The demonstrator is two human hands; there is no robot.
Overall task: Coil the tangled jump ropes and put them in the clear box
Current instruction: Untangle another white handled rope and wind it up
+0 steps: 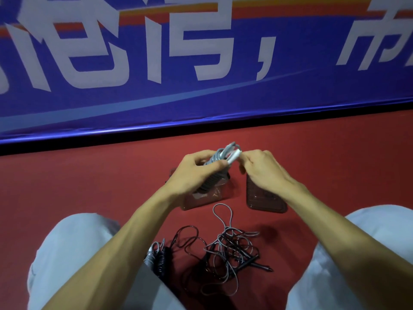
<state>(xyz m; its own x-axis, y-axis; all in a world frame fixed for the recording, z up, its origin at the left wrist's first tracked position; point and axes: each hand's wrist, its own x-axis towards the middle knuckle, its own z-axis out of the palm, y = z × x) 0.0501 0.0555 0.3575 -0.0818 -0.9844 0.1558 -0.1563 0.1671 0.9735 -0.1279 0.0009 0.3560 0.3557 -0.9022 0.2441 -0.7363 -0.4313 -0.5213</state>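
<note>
My left hand [196, 171] grips a coiled grey jump rope [220, 156] with white handles, held above the clear box [207, 198] on the red floor. My right hand [261, 168] pinches the end of a white handle at the top of that bundle. Nearer to me a tangle of grey and black ropes [230, 253] lies loose on the floor, with thin black handles sticking out at its right. A small wound bundle of black and grey rope [157, 257] lies beside my left forearm.
The box's clear lid [266, 202] lies flat to the right of the box. A blue banner wall [201, 97] with white characters stands just behind. My knees in light trousers frame the ropes on both sides.
</note>
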